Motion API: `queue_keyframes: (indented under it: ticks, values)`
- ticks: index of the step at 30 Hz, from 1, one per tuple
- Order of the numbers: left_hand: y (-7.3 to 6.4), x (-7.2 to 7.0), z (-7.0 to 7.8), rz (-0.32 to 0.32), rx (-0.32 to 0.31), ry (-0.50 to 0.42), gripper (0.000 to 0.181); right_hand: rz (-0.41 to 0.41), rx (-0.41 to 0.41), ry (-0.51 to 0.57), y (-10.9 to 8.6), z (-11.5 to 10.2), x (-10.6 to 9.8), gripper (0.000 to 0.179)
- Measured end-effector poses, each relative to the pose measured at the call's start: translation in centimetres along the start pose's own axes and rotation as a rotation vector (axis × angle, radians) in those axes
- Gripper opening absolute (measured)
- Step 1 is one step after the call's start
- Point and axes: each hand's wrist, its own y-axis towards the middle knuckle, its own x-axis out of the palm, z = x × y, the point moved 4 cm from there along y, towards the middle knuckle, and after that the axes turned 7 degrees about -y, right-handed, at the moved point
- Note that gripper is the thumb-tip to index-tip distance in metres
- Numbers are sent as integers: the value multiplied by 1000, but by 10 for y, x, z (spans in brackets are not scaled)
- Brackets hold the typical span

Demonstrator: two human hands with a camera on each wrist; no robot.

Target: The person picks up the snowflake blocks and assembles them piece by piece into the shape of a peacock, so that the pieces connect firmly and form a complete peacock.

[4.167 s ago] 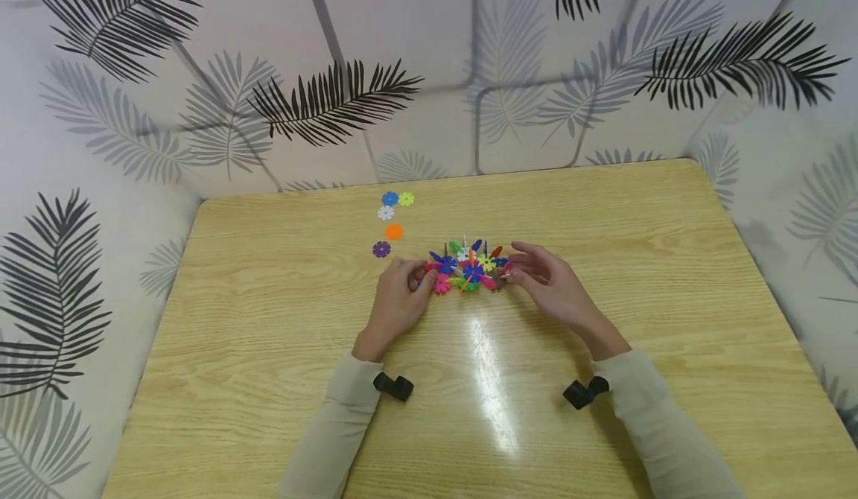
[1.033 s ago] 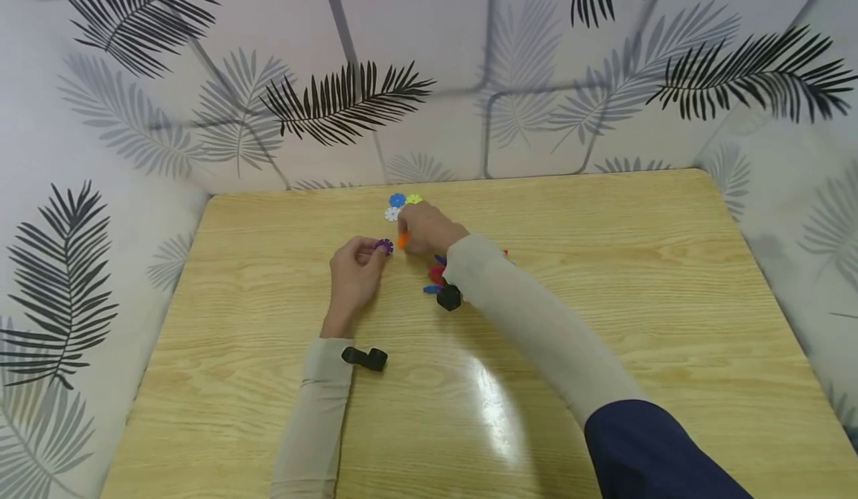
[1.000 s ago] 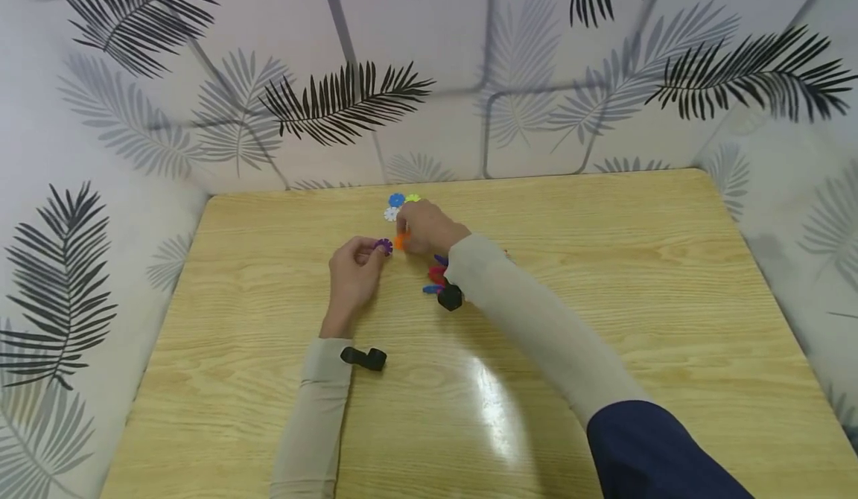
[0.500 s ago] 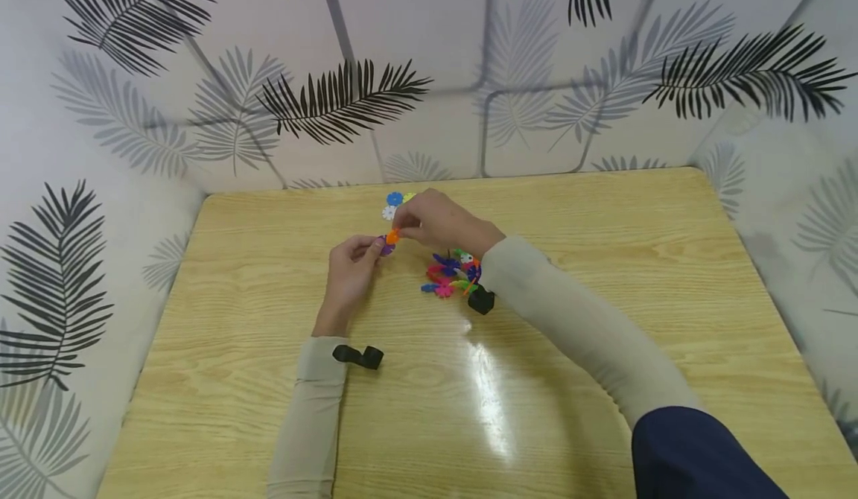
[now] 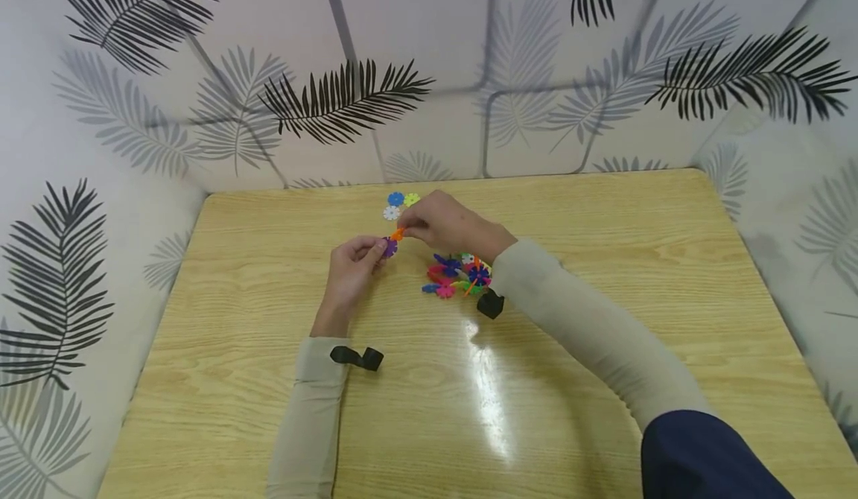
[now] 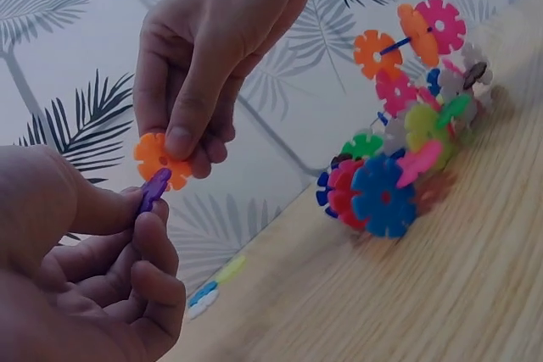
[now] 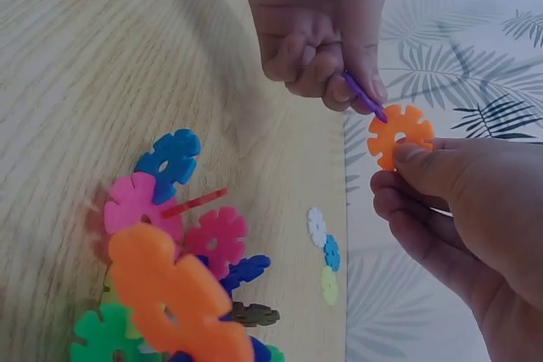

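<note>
My left hand (image 5: pixel 353 272) pinches a purple snowflake disc (image 6: pixel 152 192) between thumb and fingers. Facing it, my right hand (image 5: pixel 445 220) pinches an orange snowflake disc (image 7: pixel 400 136) by its edge. The two notched discs meet at their rims, roughly at right angles, held up above the table. The purple one shows edge-on in both wrist views. Close by, under the right forearm, sits a cluster of joined snowflake discs (image 5: pixel 445 290) in many colours; the sleeve hides part of it in the head view.
Three loose discs lie near the table's back edge: a blue disc (image 5: pixel 395 199), a yellow disc (image 5: pixel 412 199) and a white disc (image 5: pixel 392 214). The wooden table (image 5: pixel 234 320) runs up to a wall (image 5: pixel 429 126) with a leaf print.
Both hands have left the cluster and taken up the purple and orange discs from the table. Over the last second, the right hand has brought the orange disc against the purple one.
</note>
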Motion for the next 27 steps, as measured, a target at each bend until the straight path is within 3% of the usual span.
queue_keyframes:
  ticks: [9, 17, 21, 27]
  values:
    - [-3, 6, 1, 47, 7, -126, 10, 11, -55, -52, 0, -9, -2, 18]
    - [0, -1, -1, -24, -39, -121, 10, -1, -34, -23, 8, 1, 3, 18]
    - [1, -1, -2, -55, -51, -38, 9, 10, 26, 0, 21, 18, 0, 25]
    - [2, 4, -8, -45, -57, 5, 11, -92, 249, -68, 37, 50, -1, 42]
